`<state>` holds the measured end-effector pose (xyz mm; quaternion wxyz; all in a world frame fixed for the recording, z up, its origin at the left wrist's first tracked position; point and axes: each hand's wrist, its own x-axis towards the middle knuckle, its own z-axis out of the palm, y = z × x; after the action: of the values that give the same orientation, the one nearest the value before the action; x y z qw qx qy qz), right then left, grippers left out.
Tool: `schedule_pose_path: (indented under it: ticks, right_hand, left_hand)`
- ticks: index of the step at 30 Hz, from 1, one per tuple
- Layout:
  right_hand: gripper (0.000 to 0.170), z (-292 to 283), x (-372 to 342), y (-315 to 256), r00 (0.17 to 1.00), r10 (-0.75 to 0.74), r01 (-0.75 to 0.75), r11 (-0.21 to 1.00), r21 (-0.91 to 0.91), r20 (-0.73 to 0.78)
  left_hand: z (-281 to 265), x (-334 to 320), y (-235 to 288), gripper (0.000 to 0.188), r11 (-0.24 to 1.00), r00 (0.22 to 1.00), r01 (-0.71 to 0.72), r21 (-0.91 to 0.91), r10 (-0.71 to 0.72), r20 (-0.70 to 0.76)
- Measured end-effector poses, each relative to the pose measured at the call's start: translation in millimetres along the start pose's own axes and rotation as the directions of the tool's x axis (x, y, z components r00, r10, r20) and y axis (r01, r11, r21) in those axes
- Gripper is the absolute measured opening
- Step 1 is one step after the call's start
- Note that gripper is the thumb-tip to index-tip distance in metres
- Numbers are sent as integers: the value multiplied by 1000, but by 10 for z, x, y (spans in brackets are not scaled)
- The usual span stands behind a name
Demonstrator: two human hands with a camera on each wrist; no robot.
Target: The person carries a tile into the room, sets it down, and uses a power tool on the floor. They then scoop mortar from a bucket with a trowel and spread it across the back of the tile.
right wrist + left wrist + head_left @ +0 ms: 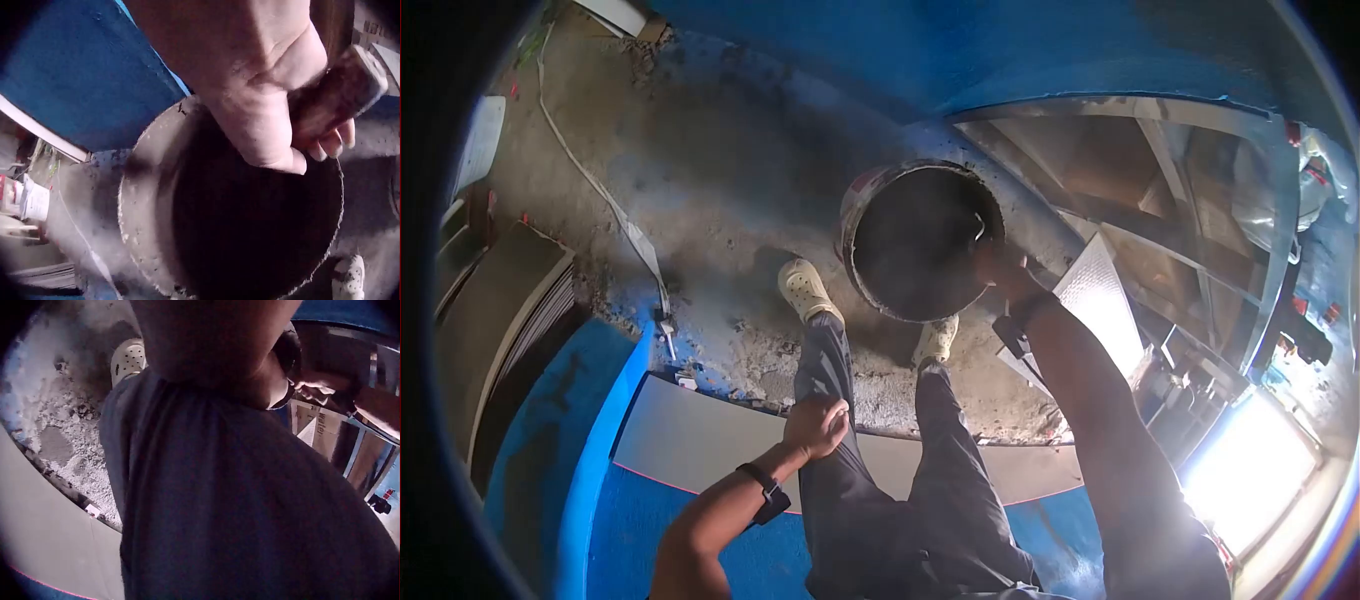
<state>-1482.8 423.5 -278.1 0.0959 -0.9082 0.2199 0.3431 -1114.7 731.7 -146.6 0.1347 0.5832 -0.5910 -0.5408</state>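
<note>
A large round bucket (pixel 860 215) with a rough, crusted rim stands on the floor before my feet. Its inside is dark, and dust hazes over it. My right hand (pixel 1003 268) is at the bucket's right side, gripping a tool by its thick brown handle (pixel 340 94). A curved metal piece (pixel 979 228) glints beside that hand; the tool's working end is hidden in the dark. My left hand (pixel 817 426) rests on my left leg (pixel 206 487), fingers loosely curled and holding nothing.
Pale clogs (pixel 804 288) flank the bucket's near side. A metal frame (pixel 1190 190) leans at the right, near a bright white panel (pixel 1100 290). A white cable (pixel 590 175) crosses the dusty floor at left. Stacked boards (pixel 515 325) stand further left.
</note>
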Motion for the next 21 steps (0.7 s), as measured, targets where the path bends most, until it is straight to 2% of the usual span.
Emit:
schedule_pose_path:
  ticks: [1,2,4,6,8,9,10,11,12,13,14,15,17,18,20,21]
  right_hand:
    - [18,-484,38,-57,954,285,-296,944,147,86]
    - [18,-986,178,-213,826,522,-563,785,259,211]
    - [18,-672,425,-188,851,482,-525,800,291,210]
    - [18,-435,671,-205,874,443,-485,815,317,198]
    - [24,-334,814,-376,834,459,-545,590,596,307]
    - [24,-85,896,-483,834,456,-543,586,601,310]
    - [26,342,1018,-593,965,202,-251,899,358,167]
    - [28,564,1077,-670,987,-106,103,994,32,121]
    - [28,486,1083,-769,988,-100,97,995,35,114]
    - [29,348,1101,-914,947,270,-320,746,584,173]
    - [32,276,1145,-1033,769,483,-520,91,849,419]
    - [32,304,1228,-1096,773,482,-510,87,856,412]
    - [22,393,1360,-1183,741,513,-404,-174,898,433]
    - [22,583,1441,-1231,744,509,-399,-183,898,434]
    - [19,971,1653,-1236,844,452,-257,-133,957,290]
    - [19,653,1605,-1203,846,457,-240,-132,962,274]
  left_hand:
    - [-14,-7,12,12,1000,1000,2,-4,-2,27]
    - [-27,-19,0,12,1000,998,12,-8,-11,54]
    - [-80,-56,-74,10,999,998,13,-44,-10,67]
    - [-163,-36,-163,9,992,997,-57,-109,51,-57]
    - [-272,-33,-243,8,990,999,-38,-137,34,-31]
    - [-350,-17,-240,9,989,1000,-28,-143,28,-3]
    - [-415,29,-243,9,989,999,-24,-145,27,17]
    - [-461,61,-247,9,990,999,-29,-136,32,18]
    - [-496,77,-250,9,992,998,-46,-121,50,26]
    - [-518,93,-263,10,993,997,-62,-105,65,31]
    - [-539,93,-279,10,994,998,-60,-95,63,30]
    - [-563,95,-307,11,994,997,-71,-85,75,38]
    - [-579,132,-343,11,995,996,-78,-66,81,47]
    - [-589,134,-326,13,994,995,-84,-70,88,46]
    - [-566,129,-285,14,994,995,-95,-58,97,38]
    - [-524,120,-276,14,994,994,-94,-47,97,54]
